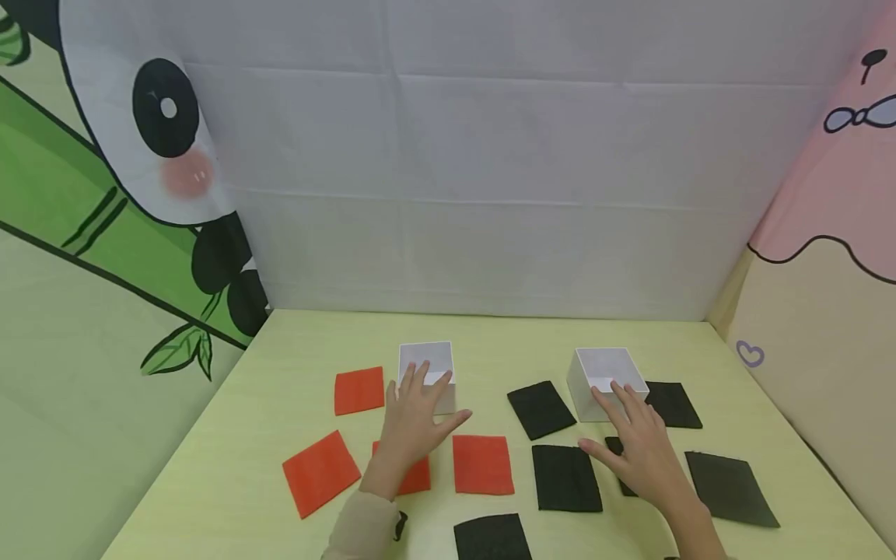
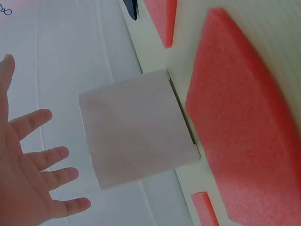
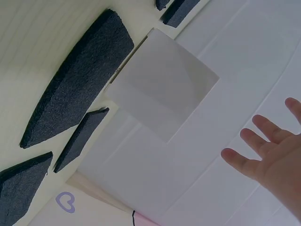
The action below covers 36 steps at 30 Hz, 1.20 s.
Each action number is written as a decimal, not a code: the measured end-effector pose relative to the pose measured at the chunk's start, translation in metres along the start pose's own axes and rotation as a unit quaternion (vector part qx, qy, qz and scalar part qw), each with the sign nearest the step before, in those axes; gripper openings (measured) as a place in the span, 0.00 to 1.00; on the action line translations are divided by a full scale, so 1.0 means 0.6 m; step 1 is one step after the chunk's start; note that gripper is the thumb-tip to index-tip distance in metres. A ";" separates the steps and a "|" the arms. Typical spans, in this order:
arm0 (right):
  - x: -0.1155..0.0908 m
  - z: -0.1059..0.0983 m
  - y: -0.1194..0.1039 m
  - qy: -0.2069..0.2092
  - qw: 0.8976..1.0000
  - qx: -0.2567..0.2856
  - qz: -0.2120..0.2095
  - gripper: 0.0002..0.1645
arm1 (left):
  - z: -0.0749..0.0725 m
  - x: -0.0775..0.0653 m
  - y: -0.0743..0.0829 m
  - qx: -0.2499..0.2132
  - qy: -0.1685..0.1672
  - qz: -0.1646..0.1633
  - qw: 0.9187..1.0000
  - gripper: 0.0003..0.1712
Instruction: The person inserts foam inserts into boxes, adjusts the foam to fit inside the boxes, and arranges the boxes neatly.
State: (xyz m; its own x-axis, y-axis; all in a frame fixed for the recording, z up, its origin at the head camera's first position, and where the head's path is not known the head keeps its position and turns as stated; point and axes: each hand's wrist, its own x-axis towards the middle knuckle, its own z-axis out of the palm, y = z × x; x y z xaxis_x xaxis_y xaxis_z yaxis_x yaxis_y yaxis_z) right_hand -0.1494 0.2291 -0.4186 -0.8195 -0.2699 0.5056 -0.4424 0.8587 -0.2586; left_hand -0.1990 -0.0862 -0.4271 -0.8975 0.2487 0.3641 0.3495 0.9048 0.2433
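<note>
My left hand (image 1: 418,416) hovers with spread fingers over the near side of a small open-topped white box (image 1: 446,401), partly covering it. In the left wrist view the fingers stand apart from the box wall (image 2: 136,132). On the right, my other hand (image 1: 640,455) is held likewise, fingers apart, in front of a second white box (image 1: 584,400). The right wrist view shows a gap between those fingers and that box (image 3: 164,84). Neither hand holds anything. Red square pieces (image 1: 483,464), foam-like, lie around the left box; one is partly hidden behind my left wrist.
Several black square pieces (image 1: 567,478) lie around the right box and toward the near middle (image 1: 493,537). My right hand partly covers one black piece (image 1: 616,447). A white cloth wall (image 1: 490,194) closes off the table's (image 1: 308,342) back edge; printed panels flank it.
</note>
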 end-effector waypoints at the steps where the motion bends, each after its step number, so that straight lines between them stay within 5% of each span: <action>1: 0.000 0.000 0.000 0.000 1.000 0.001 -0.001 0.42 | 0.001 0.000 -0.002 -0.001 0.001 -0.001 1.000 0.39; 36: -0.009 0.005 -0.001 -0.008 1.000 0.020 -0.011 0.40 | 0.011 0.017 -0.071 -0.049 -0.005 -0.073 0.996 0.40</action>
State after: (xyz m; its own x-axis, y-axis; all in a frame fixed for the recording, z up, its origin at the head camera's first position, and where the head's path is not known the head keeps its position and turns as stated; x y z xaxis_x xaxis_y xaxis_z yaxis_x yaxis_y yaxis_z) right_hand -0.1458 0.2291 -0.4237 -0.8153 -0.2957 0.4978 -0.4738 0.8350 -0.2800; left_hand -0.2250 -0.1199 -0.4396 -0.9432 0.1219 0.3091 0.2397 0.8939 0.3787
